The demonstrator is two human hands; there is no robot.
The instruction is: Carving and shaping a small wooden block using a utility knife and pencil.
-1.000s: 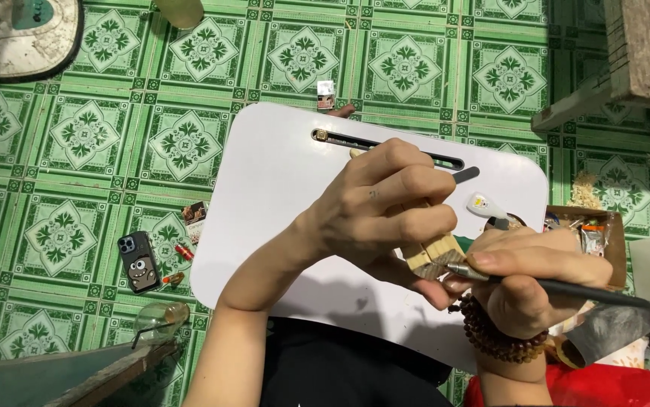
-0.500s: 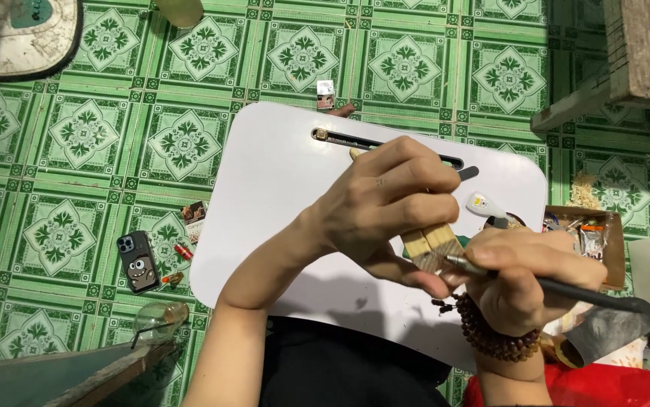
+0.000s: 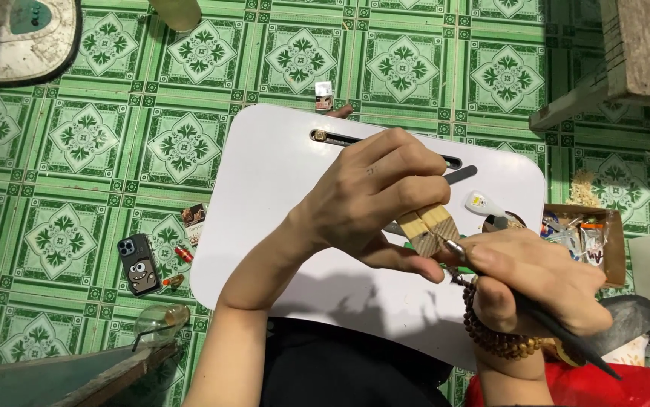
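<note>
While the small wooden block sits pinched in the left hand above the white bench, the right hand closes its grip on a thin carving tool — its tip touches the block, so a slip could cut the nearby thumb.

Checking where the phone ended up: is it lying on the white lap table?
No, the phone lies on the green tiled floor, left of the white lap table.

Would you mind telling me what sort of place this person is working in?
Probably a home floor used as a makeshift craft spot: green patterned floor tiles, a white lap tray, and a small wooden block in the left hand, worked by the right hand with a slim tool.
</note>
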